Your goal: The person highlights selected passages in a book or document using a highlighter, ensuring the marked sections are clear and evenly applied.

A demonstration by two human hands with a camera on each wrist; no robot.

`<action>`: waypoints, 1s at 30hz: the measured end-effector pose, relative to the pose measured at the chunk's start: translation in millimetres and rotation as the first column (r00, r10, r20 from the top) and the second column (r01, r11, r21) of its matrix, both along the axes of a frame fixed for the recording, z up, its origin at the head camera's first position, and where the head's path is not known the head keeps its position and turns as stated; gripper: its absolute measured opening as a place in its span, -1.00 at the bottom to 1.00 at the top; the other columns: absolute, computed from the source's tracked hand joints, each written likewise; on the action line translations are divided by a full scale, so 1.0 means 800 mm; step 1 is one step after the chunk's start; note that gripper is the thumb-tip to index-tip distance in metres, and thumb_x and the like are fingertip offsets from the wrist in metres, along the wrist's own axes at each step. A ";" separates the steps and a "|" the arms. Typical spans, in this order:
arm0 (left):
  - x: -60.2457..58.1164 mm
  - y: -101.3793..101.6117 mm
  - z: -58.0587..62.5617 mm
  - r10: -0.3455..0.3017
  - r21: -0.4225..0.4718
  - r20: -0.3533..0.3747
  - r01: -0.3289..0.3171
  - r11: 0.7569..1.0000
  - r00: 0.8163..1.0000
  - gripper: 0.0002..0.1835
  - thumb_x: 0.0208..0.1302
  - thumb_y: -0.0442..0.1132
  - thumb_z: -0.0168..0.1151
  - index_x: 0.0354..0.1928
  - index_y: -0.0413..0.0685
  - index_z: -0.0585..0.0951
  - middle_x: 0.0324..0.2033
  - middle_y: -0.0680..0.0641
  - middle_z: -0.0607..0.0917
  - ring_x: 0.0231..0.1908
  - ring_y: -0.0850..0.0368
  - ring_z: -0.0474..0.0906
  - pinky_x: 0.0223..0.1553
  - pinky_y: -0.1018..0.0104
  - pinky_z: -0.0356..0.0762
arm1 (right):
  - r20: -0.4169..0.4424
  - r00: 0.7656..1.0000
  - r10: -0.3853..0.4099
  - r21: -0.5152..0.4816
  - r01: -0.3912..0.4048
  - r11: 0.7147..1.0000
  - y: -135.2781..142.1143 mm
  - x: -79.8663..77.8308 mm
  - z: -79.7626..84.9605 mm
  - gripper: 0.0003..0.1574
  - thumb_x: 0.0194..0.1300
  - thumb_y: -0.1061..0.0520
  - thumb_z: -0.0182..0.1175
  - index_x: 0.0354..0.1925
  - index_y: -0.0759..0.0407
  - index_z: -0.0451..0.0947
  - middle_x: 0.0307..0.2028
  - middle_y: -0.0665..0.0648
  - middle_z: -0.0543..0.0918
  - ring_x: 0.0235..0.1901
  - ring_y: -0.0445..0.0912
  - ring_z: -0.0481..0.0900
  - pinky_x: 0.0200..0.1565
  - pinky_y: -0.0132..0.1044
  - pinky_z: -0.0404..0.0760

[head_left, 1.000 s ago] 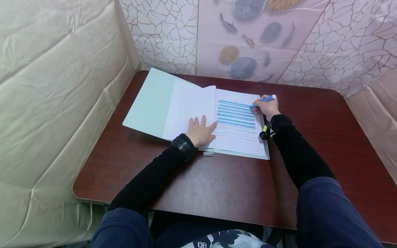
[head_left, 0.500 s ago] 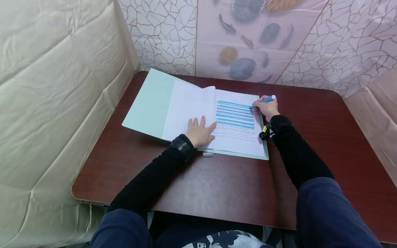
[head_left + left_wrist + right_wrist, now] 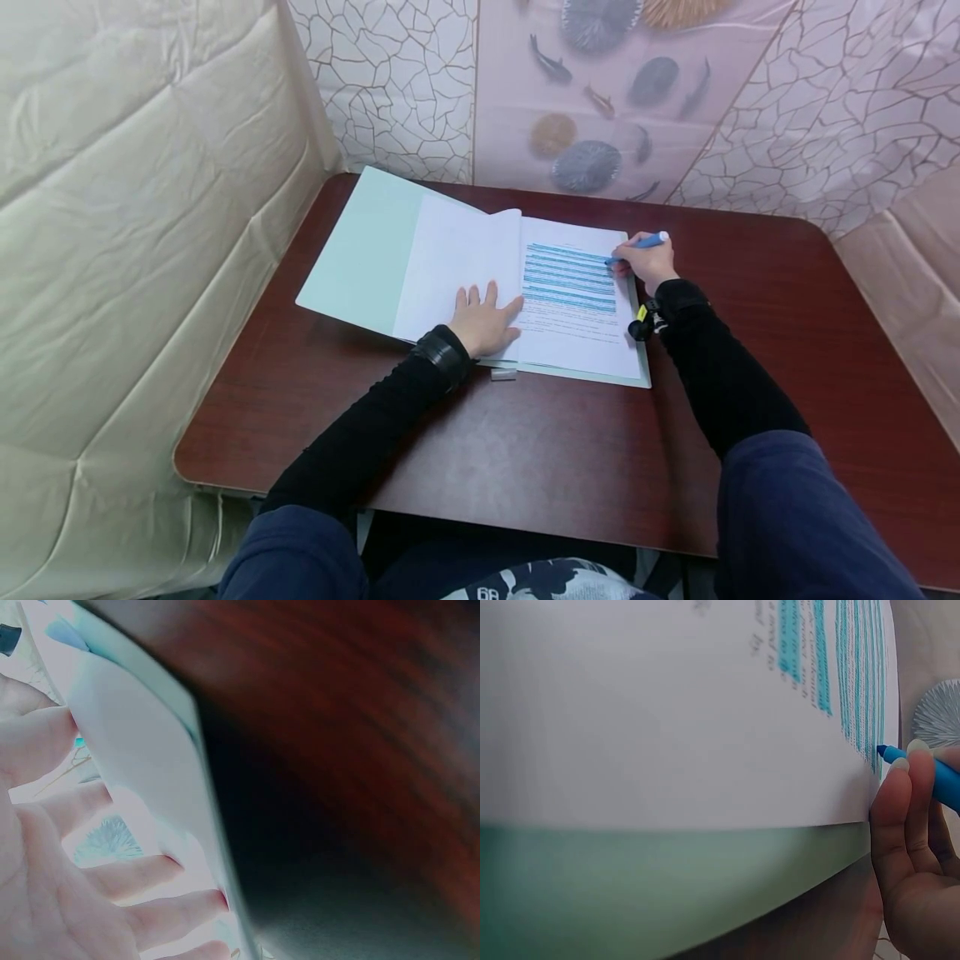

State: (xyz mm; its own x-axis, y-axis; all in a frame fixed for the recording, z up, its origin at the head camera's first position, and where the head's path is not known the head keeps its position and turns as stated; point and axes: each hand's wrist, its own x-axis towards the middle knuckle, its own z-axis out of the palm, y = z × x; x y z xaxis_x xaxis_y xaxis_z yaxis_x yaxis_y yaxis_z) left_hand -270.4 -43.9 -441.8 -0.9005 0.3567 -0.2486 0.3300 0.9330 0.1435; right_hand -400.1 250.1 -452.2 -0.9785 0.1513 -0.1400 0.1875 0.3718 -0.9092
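Note:
A pale green folder (image 3: 360, 250) lies open on the table, with white sheets inside. On its right half is a printed page (image 3: 577, 350) whose upper lines are covered in blue highlighter strokes. My right hand (image 3: 648, 260) pinches a blue highlighter (image 3: 651, 240) at the page's upper right; in the right wrist view the highlighter's tip (image 3: 883, 751) is at the ends of the blue lines. My left hand (image 3: 483, 322) rests flat with spread fingers near the fold, on the turned-back sheet (image 3: 450, 250). In the left wrist view, fingers (image 3: 172, 915) lie against the paper.
A small grey piece (image 3: 503, 374) sits at the folder's lower edge, its kind unclear. The dark red-brown table (image 3: 570, 467) extends around the folder. Quilted cream fabric (image 3: 150, 250) stands along the left, and a patterned wall covering (image 3: 600, 100) rises behind.

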 end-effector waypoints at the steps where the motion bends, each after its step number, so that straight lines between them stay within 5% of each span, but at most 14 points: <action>1: 0.000 0.000 0.000 0.001 0.000 0.000 -0.001 1.000 1.000 -0.36 0.46 0.16 -0.15 0.51 0.29 0.05 0.51 -0.29 -0.04 0.47 -0.37 -0.10 0.46 -0.23 -0.21 | 0.000 1.000 0.000 0.000 0.000 1.000 0.000 0.000 0.000 -0.83 0.22 0.16 0.29 -0.32 0.21 0.50 -0.60 -0.04 0.71 -0.57 -0.21 0.68 -0.37 -0.31 0.69; 30: -0.002 0.000 -0.003 0.001 0.014 0.013 -0.001 1.000 1.000 -0.35 0.46 0.16 -0.15 0.52 0.29 0.03 0.51 -0.29 -0.07 0.47 -0.38 -0.12 0.46 -0.24 -0.23 | -0.018 1.000 0.005 -0.025 -0.005 1.000 0.010 0.002 0.000 -0.85 0.22 0.19 0.30 -0.33 0.23 0.52 -0.54 0.02 0.73 -0.51 -0.14 0.71 -0.31 -0.23 0.70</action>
State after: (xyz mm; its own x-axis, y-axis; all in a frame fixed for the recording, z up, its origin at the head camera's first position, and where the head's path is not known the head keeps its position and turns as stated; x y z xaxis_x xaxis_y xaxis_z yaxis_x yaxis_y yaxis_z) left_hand -272.4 -43.6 -444.3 -0.8976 0.3590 -0.2558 0.3266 0.9314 0.1608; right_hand -398.7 258.1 -452.5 -0.9816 0.1433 -0.1262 0.1695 0.3496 -0.9214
